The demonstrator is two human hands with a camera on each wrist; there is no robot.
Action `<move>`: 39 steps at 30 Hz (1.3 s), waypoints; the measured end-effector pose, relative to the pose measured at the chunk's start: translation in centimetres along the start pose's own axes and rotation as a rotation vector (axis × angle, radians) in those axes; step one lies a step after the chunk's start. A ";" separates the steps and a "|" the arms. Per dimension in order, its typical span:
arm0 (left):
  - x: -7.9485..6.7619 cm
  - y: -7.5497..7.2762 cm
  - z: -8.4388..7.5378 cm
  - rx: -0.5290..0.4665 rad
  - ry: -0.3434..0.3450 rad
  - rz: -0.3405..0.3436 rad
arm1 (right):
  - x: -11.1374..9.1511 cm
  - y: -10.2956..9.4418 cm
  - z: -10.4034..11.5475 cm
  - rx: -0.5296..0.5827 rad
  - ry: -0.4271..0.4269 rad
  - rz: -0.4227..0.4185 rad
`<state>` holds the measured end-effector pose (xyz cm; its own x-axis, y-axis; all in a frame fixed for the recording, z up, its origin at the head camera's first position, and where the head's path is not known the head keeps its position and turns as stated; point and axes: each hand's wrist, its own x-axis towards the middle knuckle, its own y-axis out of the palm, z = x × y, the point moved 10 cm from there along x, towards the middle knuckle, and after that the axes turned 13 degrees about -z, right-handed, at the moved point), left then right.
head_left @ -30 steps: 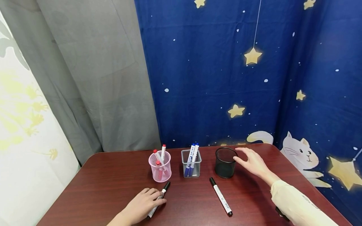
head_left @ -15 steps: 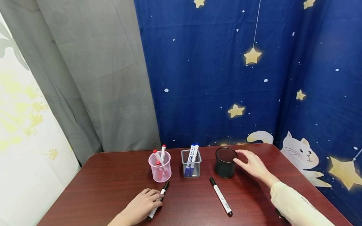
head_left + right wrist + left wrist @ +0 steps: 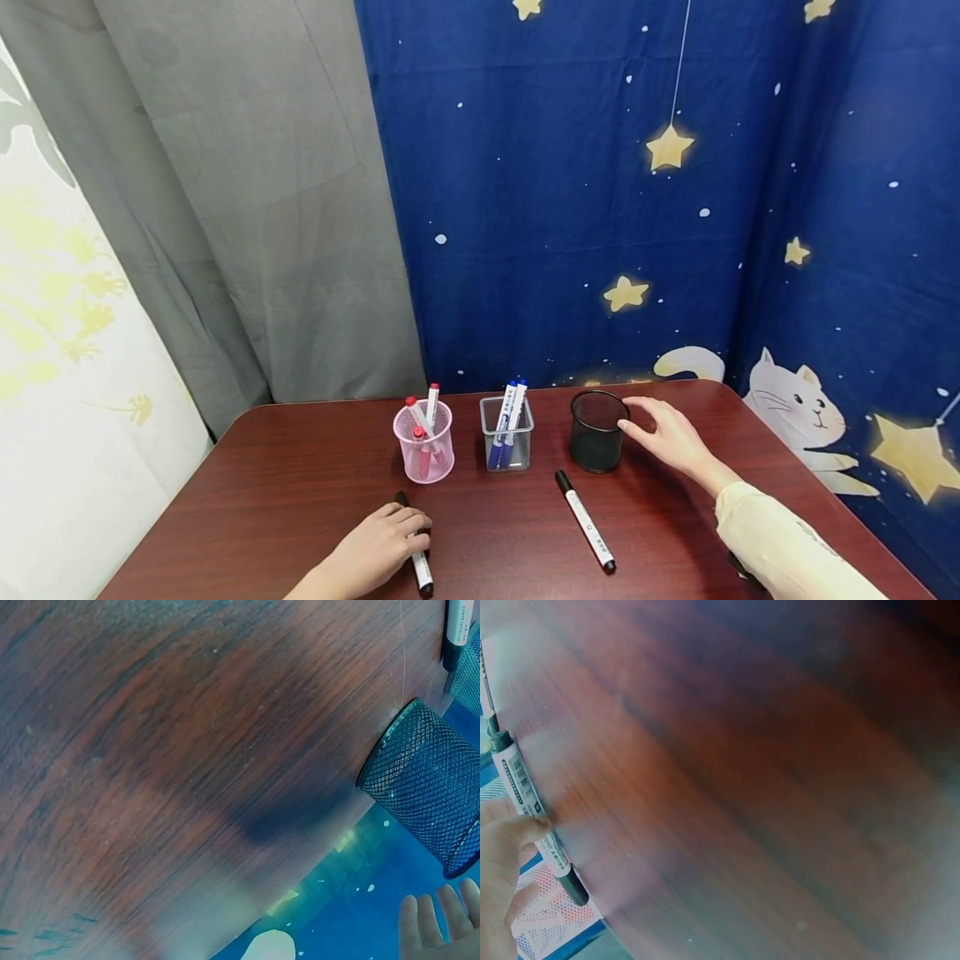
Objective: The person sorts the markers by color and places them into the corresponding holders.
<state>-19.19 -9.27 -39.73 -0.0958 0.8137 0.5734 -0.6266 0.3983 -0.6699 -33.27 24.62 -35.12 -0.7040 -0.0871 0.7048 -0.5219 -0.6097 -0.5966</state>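
My left hand (image 3: 382, 540) is low over the near-left part of the table, its fingers and thumb gripping a black-capped white whiteboard marker (image 3: 422, 572). In the left wrist view the thumb lies across the barrel of that marker (image 3: 519, 784). Fingers spread, my right hand (image 3: 667, 433) is beside the rim of a black mesh pen cup (image 3: 596, 446). The right wrist view shows straight fingers (image 3: 454, 911) near the rim of this cup (image 3: 431, 780). Another black-capped marker (image 3: 587, 523) lies between the hands.
A pink mesh cup (image 3: 427, 462) holds red-capped markers (image 3: 432, 404). Right of it, a grey square mesh cup (image 3: 519, 462) holds two blue-capped markers (image 3: 517, 408). The dark red table (image 3: 262, 483) ends at a grey curtain (image 3: 300, 250) and a blue starry curtain (image 3: 540, 208).
The marker in my left hand has turned, so its capped end now points away and slightly left instead of right. My right hand has come a little closer to the black cup's rim.
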 end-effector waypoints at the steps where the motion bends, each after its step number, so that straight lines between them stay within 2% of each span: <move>1: 0.0 0.0 0.0 0.002 -0.001 -0.003 | 0.0 0.0 0.0 0.000 0.000 0.001; 11: 0.3 -0.5 0.2 0.015 -0.020 -0.032 | 0.1 0.0 0.1 -0.007 -0.006 0.005; 19: 1.6 -1.6 0.2 -0.016 -0.014 -0.089 | 0.1 0.0 0.3 0.001 -0.021 0.002; 28: 2.6 -2.1 0.5 -0.075 -0.039 -0.104 | 0.2 -0.1 0.4 0.004 -0.041 -0.012; 35: 3.8 -2.7 1.0 -0.160 -0.084 -0.123 | 0.3 -0.1 0.5 0.003 -0.046 -0.015; 39: 4.8 -3.1 1.6 -0.239 -0.149 -0.154 | 0.2 -0.1 0.5 0.005 -0.043 -0.011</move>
<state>-18.93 -7.23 -34.14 -0.1372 0.6718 0.7280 -0.4448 0.6149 -0.6512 -33.18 24.30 -34.73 -0.6769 -0.1142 0.7272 -0.5267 -0.6149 -0.5869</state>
